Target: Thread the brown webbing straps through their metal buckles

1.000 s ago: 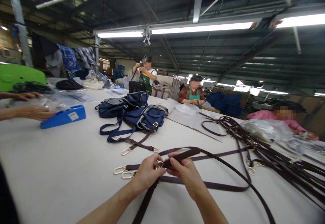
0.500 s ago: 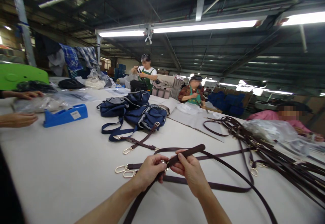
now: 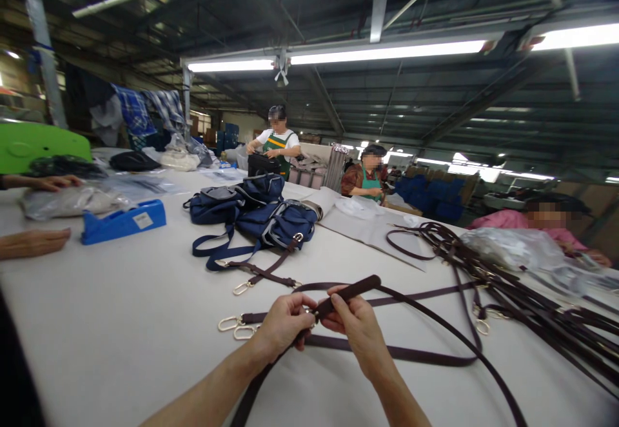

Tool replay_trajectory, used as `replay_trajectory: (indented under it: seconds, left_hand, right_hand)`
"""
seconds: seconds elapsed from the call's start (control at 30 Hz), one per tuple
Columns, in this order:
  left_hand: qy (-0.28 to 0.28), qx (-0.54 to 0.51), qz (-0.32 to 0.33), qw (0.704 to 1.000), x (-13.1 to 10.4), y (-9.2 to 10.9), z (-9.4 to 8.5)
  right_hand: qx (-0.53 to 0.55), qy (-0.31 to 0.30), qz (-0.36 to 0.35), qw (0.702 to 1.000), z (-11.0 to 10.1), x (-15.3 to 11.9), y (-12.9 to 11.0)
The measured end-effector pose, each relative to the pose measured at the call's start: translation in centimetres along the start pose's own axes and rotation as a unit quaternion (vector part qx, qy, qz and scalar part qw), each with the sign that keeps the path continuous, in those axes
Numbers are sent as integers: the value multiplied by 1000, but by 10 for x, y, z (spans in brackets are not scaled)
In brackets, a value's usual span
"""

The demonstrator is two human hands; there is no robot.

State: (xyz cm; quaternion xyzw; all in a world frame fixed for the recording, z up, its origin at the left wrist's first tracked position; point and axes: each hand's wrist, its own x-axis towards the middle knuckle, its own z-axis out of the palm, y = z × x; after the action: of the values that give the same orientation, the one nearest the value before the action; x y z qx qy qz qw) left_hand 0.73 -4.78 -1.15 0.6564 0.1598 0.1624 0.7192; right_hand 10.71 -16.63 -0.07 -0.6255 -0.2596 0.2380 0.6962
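Observation:
My left hand and my right hand meet over a white table, both pinching a dark brown strap at a small metal fitting between the fingers. The strap's free end sticks up to the right past my right thumb. The rest of the strap runs back under my left wrist and loops out to the right. Two gold clasps on a short brown strap lie just left of my left hand.
Two navy bags with straps lie beyond my hands. A heap of brown straps covers the right side. A blue tray and clear plastic bags sit at left, near another person's hands. Three people work at the far side.
My hands stay together on the strap, and the strap's free end has dropped slightly. The other person's hand at left has drawn back from the blue tray.

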Motion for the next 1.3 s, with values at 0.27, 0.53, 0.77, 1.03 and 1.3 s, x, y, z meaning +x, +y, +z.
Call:
replay_trajectory:
  seconds: [0.27,0.53,0.77,1.03,1.3]
  left_hand:
    - [-11,55,28,998,2,-1,-4]
    - [12,-14,38,999,-1,1,-4]
    - [61,14,58,996,-4,3,-1]
    - [75,78,103,989,-5,-1,-2]
    - [62,76,32,995,-7,7,-1]
  right_hand:
    - [-228,38,-121,965,15,-12,5]
    - [-317,78,-148,934,41,-30,-1]
    - [-155,67,-97,981,37,-25,1]
    - [-113,45,-102,987,45,-27,8]
    - [88,53,18,995,23,-13,-2]
